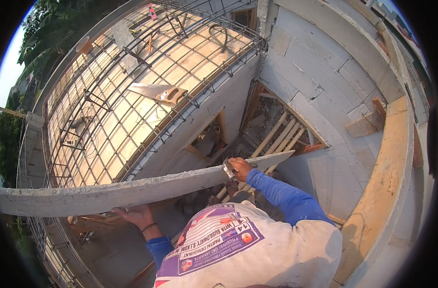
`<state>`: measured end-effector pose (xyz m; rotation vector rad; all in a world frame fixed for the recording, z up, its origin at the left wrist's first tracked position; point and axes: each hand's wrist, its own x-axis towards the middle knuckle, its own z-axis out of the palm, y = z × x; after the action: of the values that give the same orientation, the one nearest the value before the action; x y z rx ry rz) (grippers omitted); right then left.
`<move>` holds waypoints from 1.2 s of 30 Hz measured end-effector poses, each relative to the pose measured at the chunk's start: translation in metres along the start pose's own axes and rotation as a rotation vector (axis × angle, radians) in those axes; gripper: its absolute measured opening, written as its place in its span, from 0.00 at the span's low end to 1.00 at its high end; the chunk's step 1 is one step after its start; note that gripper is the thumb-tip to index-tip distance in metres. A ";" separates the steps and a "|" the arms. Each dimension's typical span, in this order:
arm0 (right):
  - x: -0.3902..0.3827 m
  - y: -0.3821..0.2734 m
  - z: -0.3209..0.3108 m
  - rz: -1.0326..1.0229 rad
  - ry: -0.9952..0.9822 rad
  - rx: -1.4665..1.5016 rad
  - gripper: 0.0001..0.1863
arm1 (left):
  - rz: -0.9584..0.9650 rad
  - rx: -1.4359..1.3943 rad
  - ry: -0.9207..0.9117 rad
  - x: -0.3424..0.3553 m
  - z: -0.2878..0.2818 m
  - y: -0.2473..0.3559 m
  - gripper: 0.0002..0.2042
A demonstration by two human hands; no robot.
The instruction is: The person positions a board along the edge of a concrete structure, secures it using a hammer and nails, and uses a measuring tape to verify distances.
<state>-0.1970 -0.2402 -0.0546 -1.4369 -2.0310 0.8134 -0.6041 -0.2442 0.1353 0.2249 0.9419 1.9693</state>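
A long grey plank, rough along its edge, stretches across in front of me from the far left to just past my right hand. My left hand is at the plank's lower edge, a dark band round its wrist, with the fingertips partly hidden against the board. Near the plank's right end, my right hand is closed round a small silvery tool pressed to the board's top edge; its exact kind is hard to make out. Blue sleeves cover both my arms.
Beyond the plank, a steel rebar grid lies over plywood, with a handsaw on it. A grey block wall rises at right, beside a wooden board. Pale poles slope through the opening below.
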 end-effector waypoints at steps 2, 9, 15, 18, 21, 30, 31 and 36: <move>0.005 0.004 0.006 0.026 -0.006 0.061 0.27 | -0.025 -0.007 0.023 0.009 -0.010 0.000 0.47; 0.003 -0.007 -0.003 0.014 -0.150 -0.046 0.15 | 0.061 0.055 0.063 0.006 -0.001 0.005 0.42; -0.005 0.013 0.010 0.121 -0.063 0.189 0.15 | 0.108 0.079 0.032 0.002 0.001 0.005 0.43; -0.008 0.021 0.017 0.507 -0.113 0.707 0.22 | 0.080 0.012 0.018 0.007 -0.017 0.004 0.42; -0.007 0.050 0.023 0.512 -0.187 0.595 0.26 | 0.103 0.045 0.018 0.005 0.000 0.006 0.42; -0.005 0.077 0.045 0.555 -0.216 0.479 0.23 | 0.076 0.026 0.020 -0.006 -0.004 0.019 0.39; -0.010 0.085 0.049 0.439 -0.167 0.550 0.24 | 0.083 0.036 0.037 -0.005 -0.001 0.019 0.39; -0.013 0.042 0.025 0.263 -0.128 0.446 0.21 | 0.049 0.043 0.058 -0.008 0.007 0.018 0.38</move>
<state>-0.1837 -0.2463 -0.1027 -1.4281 -1.6199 1.3986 -0.6081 -0.2524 0.1543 0.2182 1.0260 2.0112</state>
